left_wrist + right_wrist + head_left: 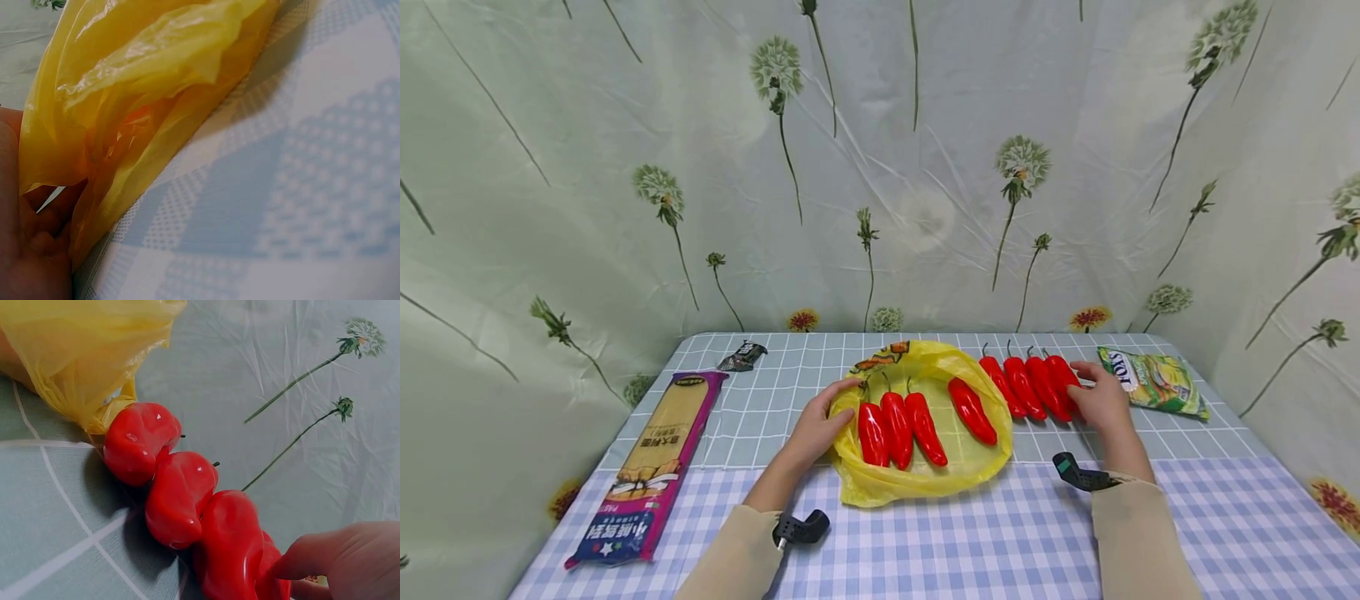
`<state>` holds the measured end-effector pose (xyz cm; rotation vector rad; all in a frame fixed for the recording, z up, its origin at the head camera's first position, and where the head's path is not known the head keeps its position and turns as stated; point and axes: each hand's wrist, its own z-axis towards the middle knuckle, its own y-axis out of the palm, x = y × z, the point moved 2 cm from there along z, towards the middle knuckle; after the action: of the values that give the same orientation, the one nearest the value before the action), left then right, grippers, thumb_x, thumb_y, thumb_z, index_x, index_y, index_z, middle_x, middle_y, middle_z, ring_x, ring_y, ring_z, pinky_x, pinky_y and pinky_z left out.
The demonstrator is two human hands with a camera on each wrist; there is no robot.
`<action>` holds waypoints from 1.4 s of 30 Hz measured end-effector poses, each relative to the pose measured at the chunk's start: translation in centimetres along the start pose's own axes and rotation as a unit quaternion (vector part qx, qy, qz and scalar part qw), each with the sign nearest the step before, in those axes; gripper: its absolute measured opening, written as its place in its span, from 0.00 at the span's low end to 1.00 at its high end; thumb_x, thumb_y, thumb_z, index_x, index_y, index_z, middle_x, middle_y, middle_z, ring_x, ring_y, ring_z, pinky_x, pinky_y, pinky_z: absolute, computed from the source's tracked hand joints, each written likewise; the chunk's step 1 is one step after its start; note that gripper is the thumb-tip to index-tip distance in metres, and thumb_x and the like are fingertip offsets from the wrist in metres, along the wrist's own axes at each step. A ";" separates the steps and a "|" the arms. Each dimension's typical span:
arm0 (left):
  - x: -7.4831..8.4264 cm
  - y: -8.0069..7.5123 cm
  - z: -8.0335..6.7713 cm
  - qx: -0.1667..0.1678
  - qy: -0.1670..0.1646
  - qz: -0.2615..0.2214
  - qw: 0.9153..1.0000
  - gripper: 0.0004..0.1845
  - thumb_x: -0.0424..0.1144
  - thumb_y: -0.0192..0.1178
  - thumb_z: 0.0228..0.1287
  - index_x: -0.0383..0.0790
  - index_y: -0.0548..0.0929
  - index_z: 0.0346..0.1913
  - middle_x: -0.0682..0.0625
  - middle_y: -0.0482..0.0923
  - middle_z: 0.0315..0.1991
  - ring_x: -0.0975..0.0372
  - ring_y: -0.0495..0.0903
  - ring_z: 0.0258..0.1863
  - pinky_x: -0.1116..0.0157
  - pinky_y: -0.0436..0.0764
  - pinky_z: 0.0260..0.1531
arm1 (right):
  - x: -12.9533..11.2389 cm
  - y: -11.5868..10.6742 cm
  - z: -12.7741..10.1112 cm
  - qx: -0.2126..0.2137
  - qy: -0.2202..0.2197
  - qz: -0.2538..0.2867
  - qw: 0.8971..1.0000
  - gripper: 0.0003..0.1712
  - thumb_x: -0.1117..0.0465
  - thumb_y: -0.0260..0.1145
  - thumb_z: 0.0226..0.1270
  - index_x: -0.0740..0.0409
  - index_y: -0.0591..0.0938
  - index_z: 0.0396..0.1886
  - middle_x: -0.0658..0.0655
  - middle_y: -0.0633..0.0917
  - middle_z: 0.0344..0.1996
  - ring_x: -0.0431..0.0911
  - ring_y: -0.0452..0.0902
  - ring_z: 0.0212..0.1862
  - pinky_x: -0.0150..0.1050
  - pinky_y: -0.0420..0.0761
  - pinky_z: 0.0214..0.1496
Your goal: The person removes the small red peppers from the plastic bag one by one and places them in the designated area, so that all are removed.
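A yellow plastic bag (917,490) lies spread open in the middle, its mouth facing up. Several glossy red chili peppers (897,429) are inside, one of them (973,412) apart at the right. My left hand (815,427) holds the bag's left rim between thumb and fingers; in the left wrist view the yellow film (144,69) covers part of the fingers. To the right of the bag, more red peppers (1024,388) stand side by side in a row. My right hand (1103,398) grips the rightmost pepper (1060,372), thumb on its near side (269,569).
A long pack of pasta (643,471) lies at the left, with a small black wrapper (742,356) behind it. Just beyond my right hand is a green and yellow snack bag (1157,382). A patterned curtain (925,167) hangs behind the table.
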<state>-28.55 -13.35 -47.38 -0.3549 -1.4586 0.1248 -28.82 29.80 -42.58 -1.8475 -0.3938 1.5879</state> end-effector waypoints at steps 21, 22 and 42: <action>0.1 0.0 0.0 0.003 0.001 0.004 1.000 0.25 0.33 0.56 0.68 0.55 0.76 0.66 0.47 0.67 0.74 0.50 0.64 0.74 0.47 0.66 0.73 | -1.2 0.2 0.2 -0.014 -0.030 -0.041 0.999 0.31 0.63 0.50 0.68 0.67 0.67 0.70 0.75 0.69 0.67 0.69 0.62 0.68 0.63 0.71 0.68; 0.1 0.0 0.0 0.002 0.002 0.004 1.000 0.25 0.33 0.56 0.68 0.55 0.76 0.66 0.47 0.67 0.74 0.50 0.65 0.74 0.47 0.66 0.73 | -1.3 0.2 0.2 -0.015 -0.035 -0.045 0.998 0.31 0.62 0.50 0.68 0.67 0.68 0.70 0.75 0.70 0.67 0.69 0.63 0.68 0.63 0.71 0.68; 0.3 0.0 -0.1 0.004 -0.007 0.008 1.000 0.25 0.33 0.55 0.68 0.54 0.76 0.66 0.46 0.67 0.74 0.48 0.64 0.74 0.45 0.64 0.74 | -6.0 -0.3 -1.8 -0.037 -0.111 -0.052 0.992 0.30 0.61 0.56 0.70 0.59 0.68 0.72 0.71 0.72 0.67 0.67 0.67 0.67 0.61 0.78 0.63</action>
<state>-28.38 -13.32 -47.11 -0.3602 -1.4680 0.1462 -28.34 25.80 -37.77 -1.6791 -0.6454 1.7315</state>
